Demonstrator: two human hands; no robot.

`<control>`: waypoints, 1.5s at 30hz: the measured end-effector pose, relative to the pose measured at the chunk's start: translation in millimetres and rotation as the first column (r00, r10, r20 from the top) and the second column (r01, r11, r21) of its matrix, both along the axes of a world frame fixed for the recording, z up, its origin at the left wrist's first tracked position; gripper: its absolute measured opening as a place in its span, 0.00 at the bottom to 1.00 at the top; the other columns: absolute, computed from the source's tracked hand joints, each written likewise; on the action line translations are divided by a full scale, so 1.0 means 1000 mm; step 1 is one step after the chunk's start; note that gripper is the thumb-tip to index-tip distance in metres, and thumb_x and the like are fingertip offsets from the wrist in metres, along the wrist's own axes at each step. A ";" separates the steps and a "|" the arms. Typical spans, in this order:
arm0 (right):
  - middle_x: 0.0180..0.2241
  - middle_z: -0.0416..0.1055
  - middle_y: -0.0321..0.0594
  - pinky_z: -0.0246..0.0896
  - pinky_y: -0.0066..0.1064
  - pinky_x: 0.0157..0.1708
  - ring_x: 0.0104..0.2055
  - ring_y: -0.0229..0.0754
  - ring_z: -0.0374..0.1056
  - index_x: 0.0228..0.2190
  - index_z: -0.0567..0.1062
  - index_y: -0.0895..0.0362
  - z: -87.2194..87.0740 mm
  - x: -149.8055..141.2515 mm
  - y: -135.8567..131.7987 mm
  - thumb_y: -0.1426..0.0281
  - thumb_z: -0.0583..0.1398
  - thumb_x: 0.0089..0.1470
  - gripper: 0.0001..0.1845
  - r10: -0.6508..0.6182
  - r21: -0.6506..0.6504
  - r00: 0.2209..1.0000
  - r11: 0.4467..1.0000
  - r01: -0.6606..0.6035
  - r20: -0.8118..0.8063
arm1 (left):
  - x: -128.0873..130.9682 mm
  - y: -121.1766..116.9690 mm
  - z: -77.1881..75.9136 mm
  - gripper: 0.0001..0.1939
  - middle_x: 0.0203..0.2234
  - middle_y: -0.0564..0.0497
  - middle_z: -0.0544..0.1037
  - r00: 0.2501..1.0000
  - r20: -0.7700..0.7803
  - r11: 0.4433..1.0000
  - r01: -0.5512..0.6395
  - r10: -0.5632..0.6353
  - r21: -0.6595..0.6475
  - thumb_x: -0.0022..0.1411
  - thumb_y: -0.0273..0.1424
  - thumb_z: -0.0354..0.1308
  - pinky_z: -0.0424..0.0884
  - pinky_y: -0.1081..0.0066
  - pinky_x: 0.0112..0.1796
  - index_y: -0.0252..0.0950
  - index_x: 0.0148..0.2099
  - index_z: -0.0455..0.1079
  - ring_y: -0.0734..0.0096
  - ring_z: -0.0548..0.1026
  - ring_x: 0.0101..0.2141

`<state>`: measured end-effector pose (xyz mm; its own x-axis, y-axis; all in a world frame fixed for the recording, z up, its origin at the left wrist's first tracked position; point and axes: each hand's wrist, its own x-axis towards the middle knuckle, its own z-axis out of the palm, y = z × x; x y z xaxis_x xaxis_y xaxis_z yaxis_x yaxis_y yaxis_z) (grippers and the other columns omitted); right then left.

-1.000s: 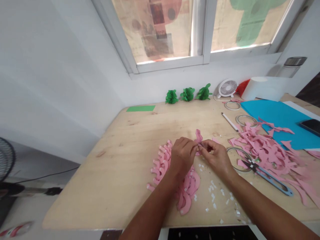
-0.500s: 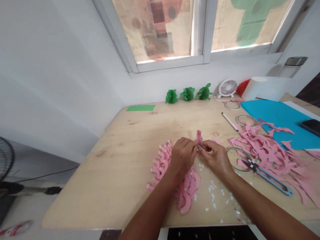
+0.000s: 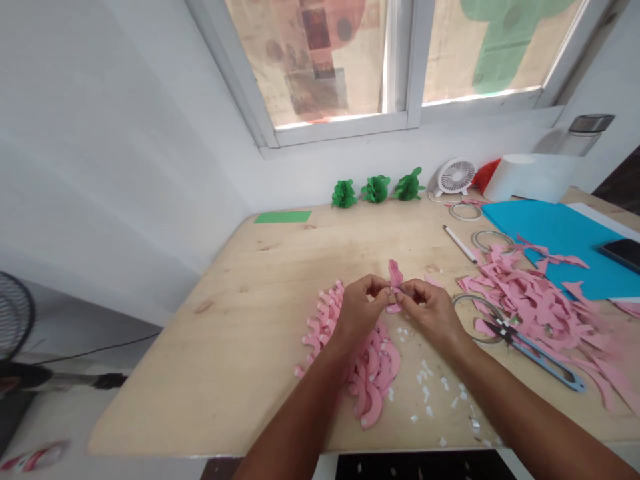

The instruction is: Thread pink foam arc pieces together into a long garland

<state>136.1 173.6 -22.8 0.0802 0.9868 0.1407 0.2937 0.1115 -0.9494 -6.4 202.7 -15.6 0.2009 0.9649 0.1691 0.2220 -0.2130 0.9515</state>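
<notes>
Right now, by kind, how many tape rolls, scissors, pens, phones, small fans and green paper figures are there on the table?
Tape rolls: 3
Scissors: 1
Pen: 1
Phone: 1
Small fan: 1
Green paper figures: 3
Total: 10

pink piece (image 3: pixel 395 272): matt paper | tabletop (image 3: pixel 225 333): smooth wood | bottle lid (image 3: pixel 593 123): metallic

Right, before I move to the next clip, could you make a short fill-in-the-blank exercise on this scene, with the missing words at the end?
1. The left hand and right hand both hold one ____ paper piece.
2. By the wall under the window stand ____ green paper shapes.
3. The phone rests on a ____ sheet.
4. The scissors lie to the ____ of the right hand.

Missing words: pink; three; blue; right.
</notes>
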 end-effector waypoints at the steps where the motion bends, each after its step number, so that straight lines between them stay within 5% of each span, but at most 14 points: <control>1: 0.18 0.64 0.32 0.51 0.27 0.21 0.21 0.35 0.58 0.24 0.73 0.58 -0.001 0.000 0.001 0.63 0.60 0.47 0.10 0.002 -0.018 0.999 1.000 -0.003 -0.047 | 0.000 0.000 0.000 0.04 0.23 0.52 0.75 0.998 0.058 0.999 0.009 -0.006 -0.042 0.52 0.28 0.55 0.68 0.72 0.30 0.34 0.28 0.71 0.72 0.72 0.26; 7: 0.19 0.62 0.32 0.49 0.27 0.21 0.21 0.34 0.55 0.25 0.72 0.58 -0.004 0.002 0.002 0.61 0.61 0.46 0.12 0.009 -0.069 0.981 0.997 -0.023 -0.195 | -0.002 0.002 -0.001 0.03 0.21 0.53 0.75 0.974 0.221 0.987 0.078 -0.045 -0.141 0.49 0.27 0.57 0.68 0.73 0.30 0.33 0.27 0.71 0.73 0.73 0.25; 19: 0.19 0.59 0.32 0.48 0.27 0.21 0.21 0.34 0.53 0.23 0.69 0.58 -0.002 0.002 0.003 0.61 0.61 0.47 0.13 -0.015 -0.077 0.979 0.997 0.000 -0.204 | -0.001 -0.003 0.010 0.04 0.20 0.54 0.72 0.999 -0.023 0.999 0.040 -0.040 0.015 0.49 0.27 0.57 0.63 0.75 0.28 0.34 0.24 0.68 0.76 0.67 0.23; 25: 0.19 0.61 0.32 0.47 0.27 0.20 0.20 0.34 0.54 0.24 0.70 0.59 0.003 0.002 0.002 0.58 0.62 0.44 0.15 -0.066 -0.125 0.966 0.991 0.036 -0.249 | -0.004 0.001 0.006 0.03 0.23 0.53 0.75 1.000 0.008 1.000 -0.002 0.002 -0.008 0.50 0.28 0.56 0.64 0.74 0.28 0.34 0.28 0.71 0.74 0.69 0.25; 32: 0.20 0.63 0.33 0.48 0.27 0.21 0.21 0.34 0.55 0.26 0.72 0.59 0.000 0.005 0.005 0.60 0.63 0.43 0.14 -0.092 -0.111 0.957 0.992 0.063 -0.275 | -0.003 0.003 -0.002 0.04 0.26 0.50 0.76 0.967 0.163 0.963 0.221 -0.195 -0.156 0.51 0.27 0.58 0.66 0.73 0.32 0.33 0.30 0.73 0.73 0.72 0.29; 45: 0.16 0.53 0.27 0.39 0.26 0.18 0.18 0.31 0.46 0.20 0.66 0.57 0.001 0.000 0.001 0.59 0.63 0.44 0.16 0.004 -0.148 0.952 0.988 -0.052 -0.307 | -0.002 0.000 0.009 0.06 0.21 0.53 0.73 0.946 0.323 0.965 0.116 -0.036 -0.234 0.49 0.30 0.61 0.65 0.74 0.28 0.33 0.30 0.73 0.76 0.69 0.23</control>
